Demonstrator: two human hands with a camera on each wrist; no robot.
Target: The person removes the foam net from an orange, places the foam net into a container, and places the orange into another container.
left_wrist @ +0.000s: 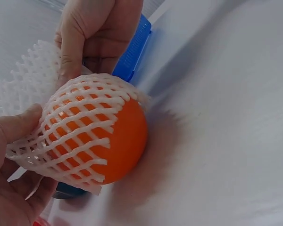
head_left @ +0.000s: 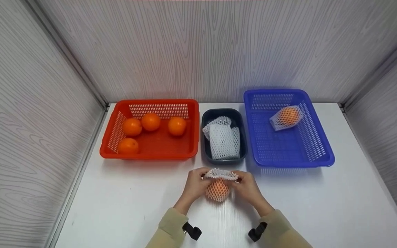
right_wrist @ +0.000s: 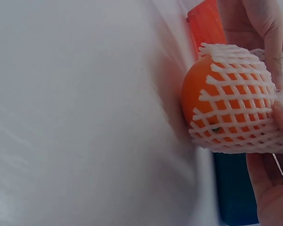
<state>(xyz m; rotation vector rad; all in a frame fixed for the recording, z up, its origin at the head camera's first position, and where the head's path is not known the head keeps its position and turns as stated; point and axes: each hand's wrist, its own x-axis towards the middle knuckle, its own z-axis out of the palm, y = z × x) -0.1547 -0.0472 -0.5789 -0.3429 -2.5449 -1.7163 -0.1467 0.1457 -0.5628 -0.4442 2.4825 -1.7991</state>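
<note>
An orange (head_left: 218, 190) sits at the front middle of the white table, inside a white foam net sleeve (head_left: 222, 174). My left hand (head_left: 196, 184) pinches the sleeve's edge from the left, thumb and fingers on the mesh. On the opposite side my right hand (head_left: 246, 187) grips the same sleeve. Both wrist views show the mesh stretched over most of the orange (left_wrist: 127, 141), whose end nearest me is bare. The sleeve's loose part (left_wrist: 30, 77) extends beyond the fruit, between the two hands.
A red basket (head_left: 150, 155) with several bare oranges stands at the back left. Beside it, a dark blue tub (head_left: 206, 156) holds more foam net sleeves (head_left: 223, 141). At the back right, a blue basket (head_left: 288, 162) contains one netted orange (head_left: 289, 116). Walls close in the table's back and sides.
</note>
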